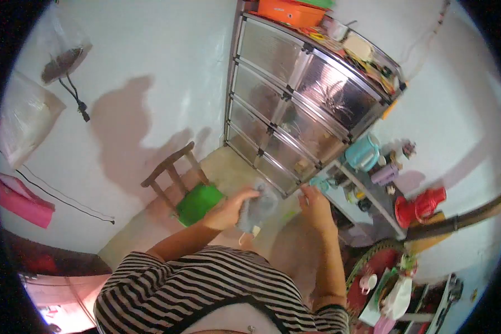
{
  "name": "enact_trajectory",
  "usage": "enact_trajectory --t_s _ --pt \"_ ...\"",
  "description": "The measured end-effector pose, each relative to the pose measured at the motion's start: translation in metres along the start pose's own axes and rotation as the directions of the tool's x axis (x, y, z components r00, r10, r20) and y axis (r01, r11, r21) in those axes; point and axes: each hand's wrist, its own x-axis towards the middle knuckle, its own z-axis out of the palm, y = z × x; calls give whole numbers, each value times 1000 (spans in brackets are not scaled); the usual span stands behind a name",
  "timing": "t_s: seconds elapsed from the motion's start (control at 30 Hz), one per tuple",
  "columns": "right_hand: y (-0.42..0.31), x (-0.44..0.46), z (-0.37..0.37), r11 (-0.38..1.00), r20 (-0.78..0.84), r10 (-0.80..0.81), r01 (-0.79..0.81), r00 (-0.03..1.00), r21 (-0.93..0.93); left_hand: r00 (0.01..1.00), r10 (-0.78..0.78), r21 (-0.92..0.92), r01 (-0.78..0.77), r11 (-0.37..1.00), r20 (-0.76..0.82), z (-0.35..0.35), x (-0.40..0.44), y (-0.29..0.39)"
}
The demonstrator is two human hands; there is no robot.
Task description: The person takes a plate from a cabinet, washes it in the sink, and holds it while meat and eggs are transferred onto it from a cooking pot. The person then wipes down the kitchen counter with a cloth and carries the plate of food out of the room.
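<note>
— One greyish bundle (256, 210), blurred, in the air ahead of the striped shirt (206, 284). Held in the left grip (229, 211), closed round the near side.

— And the right grip (316, 206)?

— Raised, apart from the bundle, with fingers partly curled. Cannot tell whether pinching anything thin.

— Handling, at a guess?

— Light, probably. Limp, likely to sag or fold rather than stand stiff. Cloth or thin plastic, too smeared to tell. Little risk of breaking; perhaps slippery if plastic. Best taken by a gathered edge, or by two opposite edges for spreading.

— Containers?

— Several. Tall cabinet (288, 93) with see-through panels, contents too dim to name. On top, an orange box (288, 13), inside hidden, and a pale pot (335, 28) among loose oddments. To the right, a light-blue jug (363, 153) by a grey stand (379, 201), plus a red vessel (420, 208) near the corner. No view into either.

— Lower right?

— Round red-topped bench (379, 257), bearing a white mug (367, 283); cannot make out any contents.

— Left wall?

— Hung with a clear bag (25, 119), pale stuff inside, and a higher bag (61, 33) with something brown at the bottom. Below, a green-seated chair (199, 204), near the bundle in view.
</note>
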Motion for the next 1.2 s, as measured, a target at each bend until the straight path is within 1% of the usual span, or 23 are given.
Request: enact_trajectory --t_s 0.07,0.13,0.17,0.23,0.33,0.37,0.43,0.57,0.63,0.7,0.73,0.77,0.8,0.83,0.87,0.9,0.93,0.97,1.03,1.1,1.13,1.17,1.2 --pt "28 85 -4 963 -109 -268 263 957 -63 1000 -6 -110 2 994 -31 1 23 27" --pt "36 177 -15 954 -200 -299 288 933 -85 1000 21 -377 -16 926 11 -35 64 35" --pt "36 227 -22 945 -256 -326 311 910 -98 999 33 -375 -30 927 2 -30 73 49" --pt "30 320 -39 930 -371 -367 333 853 -154 925 -17 -157 -46 987 -381 -14 82 81" --pt "28 426 -45 886 -524 -438 252 730 -389 916 33 -198 -122 973 -400 -24 110 84" --pt "30 447 -39 888 -512 -435 260 741 -379 905 14 -225 -121 967 -425 -28 119 82" --pt "27 481 -38 829 -453 -315 10 834 -559 902 -11 -255 -110 961 -432 -20 130 98" --pt "22 480 -23 884 -447 -248 11 859 -468 887 -48 -247 -76 966 -460 -23 162 124" --pt "-4 437 -25 831 -393 -379 121 838 -543 910 -72 -250 -36 968 -409 -46 181 132" --pt "-22 382 -30 827 -381 -509 318 772 -463 929 -89 -279 -16 960 -358 -69 205 138" --pt "-23 358 -32 811 -380 -565 410 732 -416 948 -143 -224 79 971 -285 -80 217 143" --pt "-19 329 -38 804 -314 -586 487 747 -342 955 -204 -162 171 972 -217 -88 228 147" --pt "-12 300 -38 770 -330 -638 560 696 -307 951 -224 -165 191 968 -212 -92 239 148" --pt "-13 271 -47 747 -254 -663 605 704 -275 971 -220 178 233 956 -91 -93 253 147" --pt "-17 243 -51 774 -301 -634 586 713 -240 966 -258 501 208 840 31 -91 265 145" --pt "-18 222 -60 783 -281 -621 569 732 -251 947 -246 527 105 844 206 -75 274 148" --pt "-18 196 -68 841 -196 -537 501 821 -205 903 -184 574 -80 815 387 -79 297 132" --pt "-16 169 -70 847 -217 -513 448 831 -288 815 -134 577 -272 770 563 -83 319 117" --pt "-16 112 -63 900 -385 -325 157 864 -407 828 -199 580 -176 795 525 -49 338 115" --pt "-17 48 -47 896 -586 -29 -239 810 -374 794 -228 513 -120 850 563 -26 373 103" --pt "-9 28 -50 939 -398 177 -276 900 -206 835 -259 574 -80 815 485 -5 388 109" --pt "-6 9 -39 913 -617 238 -389 750 -121 871 -284 628 -36 777 401 16 401 117" --pt "-17 24 -40 880 -787 286 -476 546 -11 888 -222 594 -70 801 404 26 423 119"
